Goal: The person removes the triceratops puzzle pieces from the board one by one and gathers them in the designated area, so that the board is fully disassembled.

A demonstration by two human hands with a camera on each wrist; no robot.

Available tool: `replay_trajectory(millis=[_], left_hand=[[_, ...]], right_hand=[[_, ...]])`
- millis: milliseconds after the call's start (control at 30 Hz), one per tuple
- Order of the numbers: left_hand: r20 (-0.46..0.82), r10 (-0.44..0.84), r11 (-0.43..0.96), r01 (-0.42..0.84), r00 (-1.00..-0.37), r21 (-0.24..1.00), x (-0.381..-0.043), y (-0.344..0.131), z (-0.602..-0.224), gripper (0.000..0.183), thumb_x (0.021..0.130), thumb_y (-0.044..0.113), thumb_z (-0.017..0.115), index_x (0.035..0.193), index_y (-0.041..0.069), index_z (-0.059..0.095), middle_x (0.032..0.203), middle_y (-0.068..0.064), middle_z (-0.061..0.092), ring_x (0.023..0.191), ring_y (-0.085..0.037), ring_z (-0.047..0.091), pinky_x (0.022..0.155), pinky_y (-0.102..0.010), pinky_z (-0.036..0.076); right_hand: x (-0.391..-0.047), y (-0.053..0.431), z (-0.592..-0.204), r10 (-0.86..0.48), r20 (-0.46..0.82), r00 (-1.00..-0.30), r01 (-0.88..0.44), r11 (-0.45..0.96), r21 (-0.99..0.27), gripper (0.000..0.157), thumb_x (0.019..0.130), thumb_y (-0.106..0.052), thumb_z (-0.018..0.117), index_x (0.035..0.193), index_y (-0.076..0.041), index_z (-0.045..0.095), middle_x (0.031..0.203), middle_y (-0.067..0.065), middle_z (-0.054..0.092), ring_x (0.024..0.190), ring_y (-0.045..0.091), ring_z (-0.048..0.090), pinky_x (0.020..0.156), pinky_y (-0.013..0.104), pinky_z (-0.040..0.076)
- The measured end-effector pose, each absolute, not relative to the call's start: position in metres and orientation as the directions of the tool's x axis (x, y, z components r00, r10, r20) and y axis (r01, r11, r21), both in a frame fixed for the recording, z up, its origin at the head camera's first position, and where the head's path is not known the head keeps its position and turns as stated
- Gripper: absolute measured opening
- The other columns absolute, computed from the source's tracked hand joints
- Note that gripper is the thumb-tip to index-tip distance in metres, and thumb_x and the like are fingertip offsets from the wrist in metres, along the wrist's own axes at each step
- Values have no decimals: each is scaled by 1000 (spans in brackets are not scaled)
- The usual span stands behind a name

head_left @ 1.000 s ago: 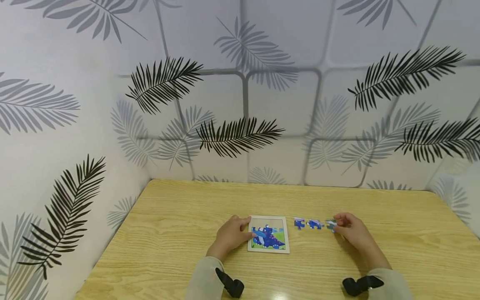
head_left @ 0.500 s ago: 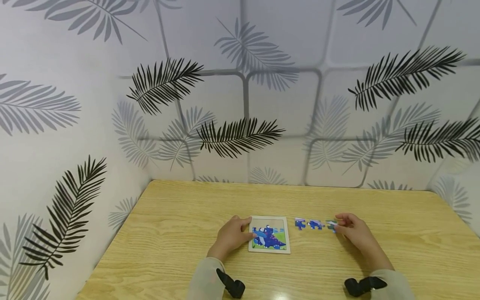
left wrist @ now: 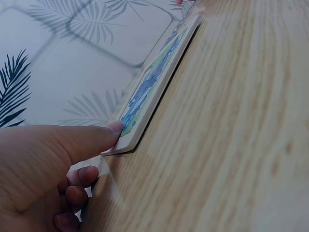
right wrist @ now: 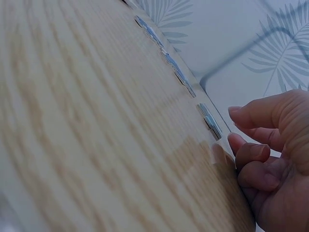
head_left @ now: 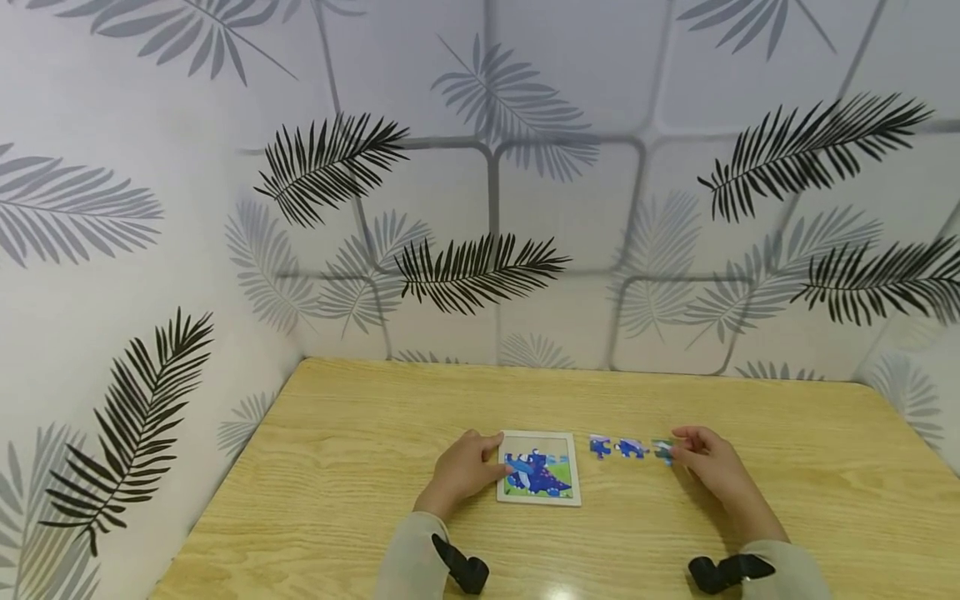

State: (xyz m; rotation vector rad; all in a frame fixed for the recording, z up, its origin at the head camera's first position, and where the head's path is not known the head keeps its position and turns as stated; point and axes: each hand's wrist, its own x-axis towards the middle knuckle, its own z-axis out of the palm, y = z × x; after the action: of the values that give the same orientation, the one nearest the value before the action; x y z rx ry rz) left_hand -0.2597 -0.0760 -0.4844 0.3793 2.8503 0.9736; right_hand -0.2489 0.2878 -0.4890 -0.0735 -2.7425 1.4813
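In the head view, my left hand (head_left: 465,467) holds the left side of a square jigsaw puzzle tray (head_left: 576,487), forefinger by the upper corner. The thumb (left wrist: 96,137) lies on the pale rim in the left wrist view. A blue dinosaur picture partly fills the tray; bare backing shows along its top. On the table to the right lie three loose jigsaw pieces in a row: a left piece (head_left: 599,447), a middle piece (head_left: 631,449) and a right, greenish piece (right wrist: 209,121). My right hand (head_left: 708,458) hovers beside the right piece, fingers bent loosely, a small gap showing in the right wrist view.
The wooden table (head_left: 375,400) bears the tray and pieces and ends against a wall (head_left: 555,317) with a leaf pattern. Both sleeves carry black wrist mounts, one on the left (head_left: 461,567) and one on the right (head_left: 729,572).
The right hand's fingertips have drawn slightly right, uncovering more of the right jigsaw piece. The left hand and the tray hold their place.
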Motion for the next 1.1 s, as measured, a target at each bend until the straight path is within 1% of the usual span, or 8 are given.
replay_trajectory(millis=[100,233,433,500,667,833,967,1100], left_hand=[[-18,276,766,209,-961,607,-261,-76,-486,60,83,35,72,136,15,53,73,0,35,61,-13,30,56,-26,23],[-24,277,764,205,-961,611,-261,-77,-485,60,83,37,71,136,15,53,74,-1,35,61,-13,31,57,-26,24],[-40,288,758,202,-957,620,-261,-77,-484,65,80,38,74,136,13,52,76,-1,37,64,-14,34,58,-27,25],[-48,297,756,204,-954,622,-260,-77,-483,69,78,39,76,137,13,52,77,-1,37,65,-14,35,59,-27,25],[-60,321,756,218,-945,617,-260,-78,-483,79,73,41,80,140,14,48,80,-1,40,69,-15,37,61,-29,28],[-60,328,757,224,-943,614,-261,-79,-483,80,72,40,81,140,14,47,85,0,44,72,-16,40,64,-30,32],[-61,326,760,223,-943,610,-261,-79,-484,80,72,40,80,140,14,47,84,0,43,71,-15,40,64,-30,32],[-61,326,757,222,-943,614,-261,-80,-484,80,72,40,81,140,13,48,81,-2,41,68,-15,37,61,-29,28]], right_hand=[[-248,288,-490,61,-2,-998,36,545,-838,38,92,-10,60,122,12,50,97,10,51,80,8,46,65,21,43],[-248,288,-489,65,2,-998,34,549,-835,39,93,-12,59,122,12,50,96,11,53,79,8,46,64,21,43],[-248,288,-489,69,-12,-998,48,549,-835,38,93,-12,59,122,11,50,97,12,53,78,9,47,65,21,42],[-247,288,-489,68,-20,-997,55,549,-834,38,93,-12,58,123,10,50,99,12,54,80,10,47,65,22,42],[-246,289,-487,46,-28,-999,50,567,-822,43,95,-20,58,125,10,48,104,15,54,87,13,48,68,22,43],[-246,290,-487,37,-32,-999,47,574,-817,45,96,-22,57,127,10,48,107,16,54,91,15,48,69,23,43],[-247,289,-488,52,-29,-998,53,562,-825,44,96,-21,57,126,10,48,107,16,54,90,13,48,70,21,43],[-244,284,-485,76,6,-997,36,546,-837,39,96,-16,56,124,10,50,103,14,55,86,7,49,69,21,44]])
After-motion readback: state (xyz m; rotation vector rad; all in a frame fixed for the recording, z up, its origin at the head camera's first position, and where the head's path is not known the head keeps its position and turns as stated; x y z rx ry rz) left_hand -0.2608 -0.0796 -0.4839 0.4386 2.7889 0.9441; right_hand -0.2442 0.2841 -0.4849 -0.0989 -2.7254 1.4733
